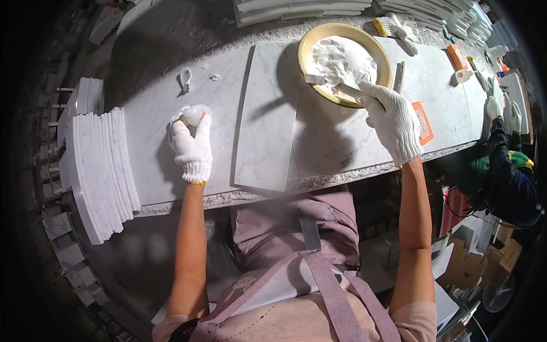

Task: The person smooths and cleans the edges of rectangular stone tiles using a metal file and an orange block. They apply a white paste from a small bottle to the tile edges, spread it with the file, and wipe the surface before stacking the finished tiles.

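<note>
My left hand (192, 145), in a white knit glove, is closed round a small rounded, translucent white bottle (196, 112) with a bit of red on it, low over the grey-white marble slab. At the right, my gloved right hand (392, 121) grips a metal putty knife (347, 90). Its blade reaches over a yellow-rimmed bowl (386, 56) that holds white powder or paste (342, 60). Between my hands lies a separate marble tile (265, 125), with its left edge standing out against the slab.
Marble tiles are stacked at the left (99, 165) and along the back (302, 8). Loose gloves (399, 29), an orange packet (423, 122) and a grey strip (400, 77) lie around the bowl. A white spoon-like piece (185, 80) is beyond my left hand. Another person (510, 176) works at far right.
</note>
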`<action>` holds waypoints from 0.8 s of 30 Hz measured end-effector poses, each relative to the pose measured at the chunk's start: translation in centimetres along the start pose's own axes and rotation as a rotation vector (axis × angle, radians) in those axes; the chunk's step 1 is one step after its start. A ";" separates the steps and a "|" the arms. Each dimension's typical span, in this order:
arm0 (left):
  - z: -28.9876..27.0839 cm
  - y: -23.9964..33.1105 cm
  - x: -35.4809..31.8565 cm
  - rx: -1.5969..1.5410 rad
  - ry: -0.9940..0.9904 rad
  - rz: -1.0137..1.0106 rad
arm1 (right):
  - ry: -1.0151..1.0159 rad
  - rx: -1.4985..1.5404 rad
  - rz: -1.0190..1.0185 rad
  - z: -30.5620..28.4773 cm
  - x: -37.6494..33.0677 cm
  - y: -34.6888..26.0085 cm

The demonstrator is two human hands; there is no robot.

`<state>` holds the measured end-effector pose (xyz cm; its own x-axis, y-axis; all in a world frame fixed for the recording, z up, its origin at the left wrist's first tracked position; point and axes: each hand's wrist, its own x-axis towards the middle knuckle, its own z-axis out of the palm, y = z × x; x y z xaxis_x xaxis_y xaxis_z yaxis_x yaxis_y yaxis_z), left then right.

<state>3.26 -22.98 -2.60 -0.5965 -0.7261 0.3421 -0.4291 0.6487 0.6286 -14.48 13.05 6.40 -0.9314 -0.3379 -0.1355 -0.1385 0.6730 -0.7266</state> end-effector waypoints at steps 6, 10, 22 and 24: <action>-0.1 0.0 0.1 -0.006 -0.015 0.049 | -0.071 0.200 0.146 -0.1 0.5 0.1; -0.1 0.4 0.0 0.013 0.001 0.062 | -0.106 0.244 0.183 -0.4 0.7 0.4; -3.7 0.8 -4.9 0.151 0.185 0.059 | -0.191 0.578 0.406 1.5 -6.7 -2.3; -3.9 1.8 -7.1 -0.010 0.132 0.164 | -0.265 0.591 0.410 3.5 -8.1 -2.5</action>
<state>9.36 -17.53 -1.23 -0.5633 -0.6349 0.5288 -0.3265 0.7590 0.5634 -5.39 11.78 7.00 -0.7470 -0.3341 -0.5748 0.4734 0.3398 -0.8127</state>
